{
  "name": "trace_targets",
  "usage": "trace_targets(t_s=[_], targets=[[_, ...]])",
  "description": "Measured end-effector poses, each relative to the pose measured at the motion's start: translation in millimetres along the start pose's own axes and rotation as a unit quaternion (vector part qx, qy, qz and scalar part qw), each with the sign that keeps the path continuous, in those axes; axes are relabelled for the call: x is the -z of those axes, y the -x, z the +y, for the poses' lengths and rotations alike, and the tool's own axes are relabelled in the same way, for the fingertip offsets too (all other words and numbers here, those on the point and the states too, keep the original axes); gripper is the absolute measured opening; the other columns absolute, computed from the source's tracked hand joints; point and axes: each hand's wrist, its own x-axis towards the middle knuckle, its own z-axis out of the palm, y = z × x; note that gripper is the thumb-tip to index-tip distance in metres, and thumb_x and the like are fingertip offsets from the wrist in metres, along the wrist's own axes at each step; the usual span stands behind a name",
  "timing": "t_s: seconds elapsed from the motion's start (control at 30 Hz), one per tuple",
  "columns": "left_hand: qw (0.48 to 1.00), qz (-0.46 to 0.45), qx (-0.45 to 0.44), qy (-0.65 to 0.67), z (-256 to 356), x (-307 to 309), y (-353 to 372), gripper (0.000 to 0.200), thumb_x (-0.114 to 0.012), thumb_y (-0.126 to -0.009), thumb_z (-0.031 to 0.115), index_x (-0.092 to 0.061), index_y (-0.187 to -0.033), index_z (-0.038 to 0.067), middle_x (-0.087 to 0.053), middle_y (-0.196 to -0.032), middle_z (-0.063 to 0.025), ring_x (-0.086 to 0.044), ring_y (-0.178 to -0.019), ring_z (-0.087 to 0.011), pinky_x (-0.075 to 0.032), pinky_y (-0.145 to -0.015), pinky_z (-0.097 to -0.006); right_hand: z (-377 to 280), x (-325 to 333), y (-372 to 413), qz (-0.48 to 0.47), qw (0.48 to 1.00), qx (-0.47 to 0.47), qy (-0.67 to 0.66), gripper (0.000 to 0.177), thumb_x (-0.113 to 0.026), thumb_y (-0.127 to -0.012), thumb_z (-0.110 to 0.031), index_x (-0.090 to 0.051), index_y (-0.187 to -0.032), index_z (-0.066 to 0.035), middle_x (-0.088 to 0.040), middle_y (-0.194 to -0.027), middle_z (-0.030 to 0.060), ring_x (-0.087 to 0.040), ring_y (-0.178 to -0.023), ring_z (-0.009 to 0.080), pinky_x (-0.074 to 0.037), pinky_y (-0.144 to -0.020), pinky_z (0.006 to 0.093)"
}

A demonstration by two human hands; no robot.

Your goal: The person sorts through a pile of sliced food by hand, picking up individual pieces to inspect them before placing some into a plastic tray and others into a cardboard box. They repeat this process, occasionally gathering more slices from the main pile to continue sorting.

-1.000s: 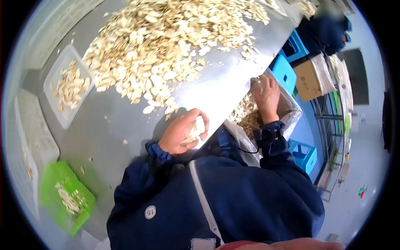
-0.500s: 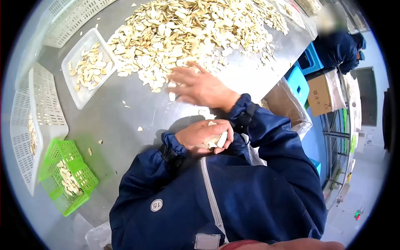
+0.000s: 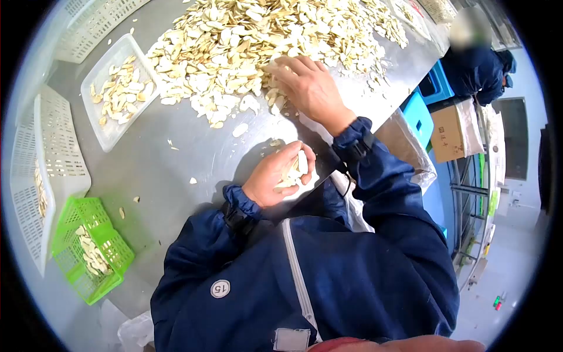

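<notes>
A large heap of pale dried slices (image 3: 234,53) is spread over the metal table (image 3: 176,138). My left hand (image 3: 275,176) is cupped around several white slices, with its fingers curled over them, near the table's front edge. My right hand (image 3: 311,88) lies at the heap's lower right edge, fingers bent down onto the slices; its fingertips are partly hidden, and whether it grips a slice is unclear. A few loose slices lie on the metal between the two hands.
A white tray (image 3: 105,132) with slices is left of the heap. A white perforated basket (image 3: 61,141) and a green basket (image 3: 108,234) holding slices stand at left. Blue crates (image 3: 417,120), a cardboard box (image 3: 448,135) and a person in dark blue (image 3: 472,70) are at right.
My right hand has moved up and right, onto the heap's edge. My left hand has risen slightly and opened a little around its slices.
</notes>
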Motion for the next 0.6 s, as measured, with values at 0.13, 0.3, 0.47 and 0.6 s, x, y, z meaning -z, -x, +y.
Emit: trace_targets(t_s=[0.13, 0.3, 0.47, 0.6], targets=[[1.000, 0.015, 0.001, 0.014, 1.6, -1.5, 0.8, 0.038, -0.041, -0.117, 0.040, -0.058, -0.113, 0.007, -0.061, -0.100, -0.0079, -0.058, -0.079, -0.0143, -0.036, -0.042, -0.0194, 13.5, -5.1, 5.1, 0.008, 1.000, -0.005, -0.010, 0.029, -0.078, -0.088, -0.019, -0.073, -0.116, -0.013, -0.073, -0.121, 0.0053, -0.066, -0.114, 0.0289, -0.053, -0.095, 0.0414], [0.987, -0.041, -0.084, -0.131, 4.2, 1.4, 3.5, 0.014, -0.052, -0.106, 0.010, -0.058, -0.118, 0.006, -0.060, -0.102, -0.0044, -0.057, -0.083, -0.0109, -0.043, -0.059, -0.0207, 15.5, 13.3, 37.1, 0.046, 0.983, -0.132, -0.119, 0.014, -0.073, -0.096, -0.014, -0.071, -0.108, -0.008, -0.073, -0.106, 0.0085, -0.071, -0.092, 0.0257, -0.056, -0.082, 0.0371], [0.987, -0.023, -0.045, -0.155, 16.3, -3.5, 9.4, 0.053, -0.062, -0.076, -0.019, -0.054, -0.122, 0.006, -0.059, -0.106, -0.0030, -0.059, -0.097, -0.0130, -0.048, -0.088, -0.0276, 14.5, 8.2, 69.4, 0.017, 0.741, -0.393, -0.544, 0.012, -0.065, -0.106, -0.013, -0.064, -0.116, -0.008, -0.068, -0.103, 0.0024, -0.066, -0.096, 0.0144, -0.054, -0.081, 0.0302], [0.958, -0.097, -0.171, -0.208, -2.5, 12.2, -1.3, 0.044, -0.060, -0.077, -0.016, -0.053, -0.116, 0.002, -0.053, -0.107, -0.0049, -0.058, -0.090, -0.0156, -0.048, -0.083, -0.0309, 17.0, 9.6, 86.9, 0.010, 0.559, -0.416, -0.717, 0.020, -0.062, -0.106, -0.012, -0.058, -0.125, -0.014, -0.067, -0.117, 0.0041, -0.068, -0.114, 0.0226, -0.057, -0.093, 0.0346]])
